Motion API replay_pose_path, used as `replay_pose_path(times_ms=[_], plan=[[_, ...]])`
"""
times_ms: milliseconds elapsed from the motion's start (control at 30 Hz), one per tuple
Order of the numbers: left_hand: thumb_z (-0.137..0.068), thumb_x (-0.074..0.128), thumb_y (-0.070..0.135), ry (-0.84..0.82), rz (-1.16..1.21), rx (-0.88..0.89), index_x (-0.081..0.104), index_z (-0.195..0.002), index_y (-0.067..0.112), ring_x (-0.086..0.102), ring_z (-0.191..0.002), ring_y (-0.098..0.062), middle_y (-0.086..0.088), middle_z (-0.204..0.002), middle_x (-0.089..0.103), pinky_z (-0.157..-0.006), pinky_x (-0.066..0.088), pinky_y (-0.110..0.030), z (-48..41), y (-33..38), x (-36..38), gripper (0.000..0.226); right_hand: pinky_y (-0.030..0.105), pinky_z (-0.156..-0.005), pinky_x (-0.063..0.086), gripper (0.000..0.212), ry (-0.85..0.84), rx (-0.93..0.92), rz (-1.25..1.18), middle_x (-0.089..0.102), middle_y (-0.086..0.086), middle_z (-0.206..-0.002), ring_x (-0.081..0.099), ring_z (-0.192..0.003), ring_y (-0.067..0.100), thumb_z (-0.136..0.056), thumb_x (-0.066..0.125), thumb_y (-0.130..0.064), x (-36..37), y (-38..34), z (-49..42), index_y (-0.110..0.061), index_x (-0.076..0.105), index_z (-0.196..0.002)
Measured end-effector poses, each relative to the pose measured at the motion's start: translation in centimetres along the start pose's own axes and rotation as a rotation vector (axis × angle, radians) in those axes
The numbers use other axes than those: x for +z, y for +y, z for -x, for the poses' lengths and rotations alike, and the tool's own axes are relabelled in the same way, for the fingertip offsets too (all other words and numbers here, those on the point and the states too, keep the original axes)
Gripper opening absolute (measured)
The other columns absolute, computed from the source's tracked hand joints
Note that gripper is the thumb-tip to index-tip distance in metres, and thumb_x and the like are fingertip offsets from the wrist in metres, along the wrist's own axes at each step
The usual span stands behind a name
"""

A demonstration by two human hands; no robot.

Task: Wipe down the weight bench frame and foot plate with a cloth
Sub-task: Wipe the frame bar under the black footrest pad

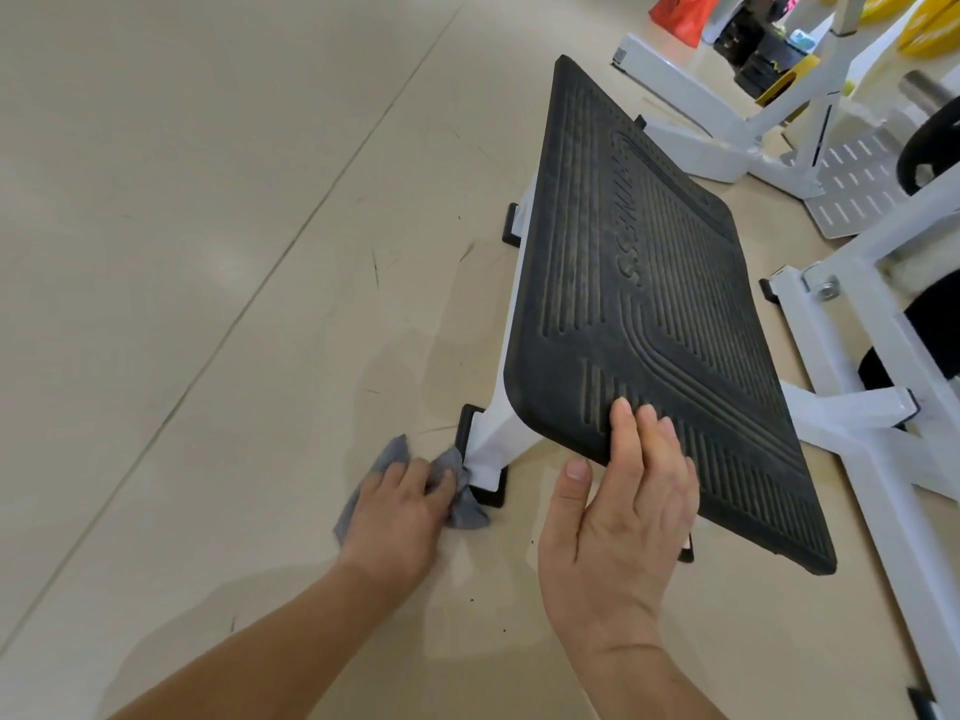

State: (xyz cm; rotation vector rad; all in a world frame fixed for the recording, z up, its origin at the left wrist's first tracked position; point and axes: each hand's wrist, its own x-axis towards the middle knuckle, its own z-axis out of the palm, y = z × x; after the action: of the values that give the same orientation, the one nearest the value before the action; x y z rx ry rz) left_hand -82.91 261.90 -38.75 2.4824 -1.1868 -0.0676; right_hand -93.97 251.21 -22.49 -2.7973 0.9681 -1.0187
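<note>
Can pass freely over open floor (182, 252) left of foot plate (649, 304). Blocked right by white frame (883, 511). Tight under plate's near edge, beside white leg (491, 439) and black foot pad (488, 498).

Scuffed beige floor (208, 252); yellow discs (935, 23) and an orange object (680, 13) beyond.
</note>
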Motion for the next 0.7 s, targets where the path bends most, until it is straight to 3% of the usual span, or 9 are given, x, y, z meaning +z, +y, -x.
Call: replay_pose_path(times_ms=[67, 100, 200, 300, 433, 533, 600, 667, 700], plan=[[-0.052, 0.087, 0.015, 0.003, 0.026, 0.013, 0.07, -0.121, 0.022, 0.06, -0.071, -0.025, -0.002, -0.09, 0.056, -0.059, 0.052, -0.032, -0.6, 0.8, -1.4, 0.071, 0.059, -0.12, 0.023, 0.054, 0.005, 0.001, -0.004, 0.04, 0.015, -0.156, 0.031, -0.15, 0.034, -0.105, 0.037, -0.033, 0.0, 0.0, 0.1, -0.007, 0.041, -0.152], [-0.06, 0.085, 0.014, -0.016, 0.06, -0.002, 0.066, -0.127, 0.023, 0.06, -0.076, -0.024, -0.003, -0.095, 0.056, -0.057, 0.05, -0.032, -1.0, 1.6, -1.9, 0.07, 0.059, -0.121, 0.023, 0.054, 0.005, 0.001, -0.008, 0.04, 0.014, -0.156, 0.031, -0.15, 0.034, -0.105, 0.037, -0.033, 0.0, 0.0, 0.1, -0.007, 0.041, -0.152], [-0.092, 0.059, 0.016, -0.184, 0.005, -0.08, 0.039, -0.149, 0.022, 0.051, -0.113, -0.028, -0.007, -0.13, 0.044, -0.086, 0.049, -0.037, -1.9, 3.9, -2.4, 0.06, 0.057, -0.122, 0.021, 0.054, -0.014, 0.003, -0.009, 0.038, 0.013, -0.158, 0.029, -0.151, 0.033, -0.105, 0.037, -0.033, -0.3, 0.1, 0.2, -0.01, 0.038, -0.154], [-0.099, 0.05, 0.022, -0.258, -0.057, -0.118, 0.025, -0.157, 0.014, 0.045, -0.124, -0.031, -0.011, -0.14, 0.039, -0.103, 0.044, -0.042, -1.8, 6.8, -1.6, 0.063, 0.055, -0.124, 0.017, 0.056, -0.061, -0.012, -0.016, 0.034, 0.011, -0.16, 0.025, -0.153, 0.031, -0.105, 0.035, -0.036, -0.4, 0.5, 0.1, -0.013, 0.033, -0.157], [-0.1, 0.045, 0.036, -0.306, 0.207, -0.084, 0.037, -0.148, 0.031, 0.052, -0.116, -0.023, 0.0, -0.132, 0.051, -0.101, 0.047, -0.042, -0.6, 9.8, 0.8, 0.048, 0.055, -0.124, 0.015, 0.064, -0.2, -0.107, -0.009, 0.023, 0.009, -0.166, 0.015, -0.156, 0.028, -0.105, 0.036, -0.042, -1.4, 1.5, -0.1, -0.014, 0.025, -0.161], [-0.1, 0.033, 0.038, -0.238, 0.427, -0.185, 0.054, -0.122, 0.034, 0.06, -0.106, -0.013, 0.005, -0.118, 0.059, -0.092, 0.054, -0.035, -0.1, 11.3, -0.1, 0.03, 0.051, -0.127, 0.01, 0.069, -0.369, -0.248, 0.029, 0.009, 0.008, -0.171, 0.002, -0.159, 0.025, -0.105, 0.035, -0.041, -3.3, 3.1, -0.7, -0.011, 0.012, -0.163], [-0.092, 0.05, 0.038, -0.202, 0.768, -0.38, 0.066, -0.098, 0.034, 0.065, -0.088, -0.011, 0.008, -0.096, 0.068, -0.084, 0.057, -0.035, 0.5, 12.5, -2.4, 0.017, 0.05, -0.127, 0.01, 0.07, -0.419, -0.345, 0.043, 0.003, 0.009, -0.172, 0.0, -0.159, 0.026, -0.105, 0.038, -0.035, -5.0, 4.2, 0.1, -0.008, 0.008, -0.163], [-0.091, 0.063, 0.033, -0.186, 1.077, -0.556, 0.071, -0.093, 0.032, 0.07, -0.083, -0.009, 0.01, -0.085, 0.074, -0.087, 0.059, -0.039, 0.8, 13.6, -4.8, 0.008, 0.051, -0.125, 0.016, 0.069, -0.42, -0.374, -0.031, 0.008, 0.013, -0.171, 0.007, -0.158, 0.03, -0.103, 0.042, -0.029, -6.2, 5.4, 3.2, -0.009, 0.015, -0.163], [-0.094, 0.066, 0.031, -0.2, 1.14, -0.578, 0.072, -0.094, 0.031, 0.071, -0.082, -0.009, 0.011, -0.084, 0.075, -0.087, 0.06, -0.039, 0.9, 14.0, -5.6, 0.005, 0.049, -0.125, 0.02, 0.066, -0.43, -0.303, -0.099, 0.009, 0.011, -0.17, 0.012, -0.158, 0.029, -0.103, 0.041, -0.03, -6.5, 6.1, 5.3, -0.016, 0.017, -0.163]])
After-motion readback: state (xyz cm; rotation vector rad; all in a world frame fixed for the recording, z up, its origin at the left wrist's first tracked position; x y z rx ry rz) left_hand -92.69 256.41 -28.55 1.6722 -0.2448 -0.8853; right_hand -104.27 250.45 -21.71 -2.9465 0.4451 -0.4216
